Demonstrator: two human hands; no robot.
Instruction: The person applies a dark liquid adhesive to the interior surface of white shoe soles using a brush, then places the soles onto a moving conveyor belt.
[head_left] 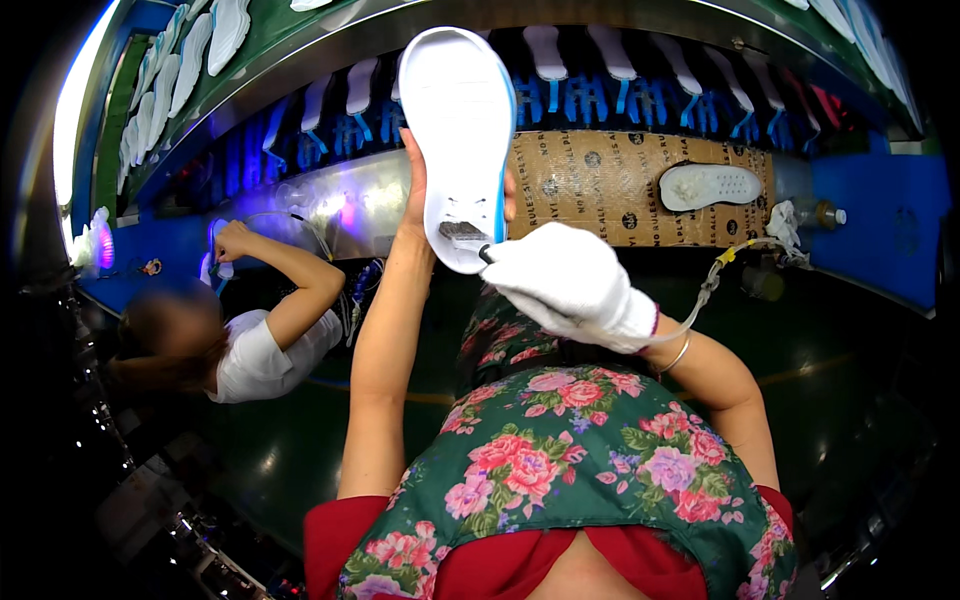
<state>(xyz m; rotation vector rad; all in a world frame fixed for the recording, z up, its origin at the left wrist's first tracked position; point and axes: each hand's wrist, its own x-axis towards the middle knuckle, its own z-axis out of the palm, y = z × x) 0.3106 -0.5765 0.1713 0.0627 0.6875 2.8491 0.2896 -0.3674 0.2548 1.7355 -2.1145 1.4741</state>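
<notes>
My bare left hand [415, 205] holds up a white shoe sole [455, 120] with a blue side edge, fingers wrapped round its two sides. The sole stands nearly upright in the view, its wide end toward the far side. In a white knit glove, my right hand [568, 282] is closed on a small brush [463, 231]. The brush's dark bristles lie against the near end of the sole, and its dark handle tip shows at the glove's fingers. The rest of the handle is hidden in the glove.
Brown printed cardboard [585, 190] covers the bench, with another pale sole [710, 187] at its right. A thin hose [705, 290] runs near my right wrist. Soles and blue-strapped shoe parts fill the racks beyond. A co-worker [275, 345] works at the left.
</notes>
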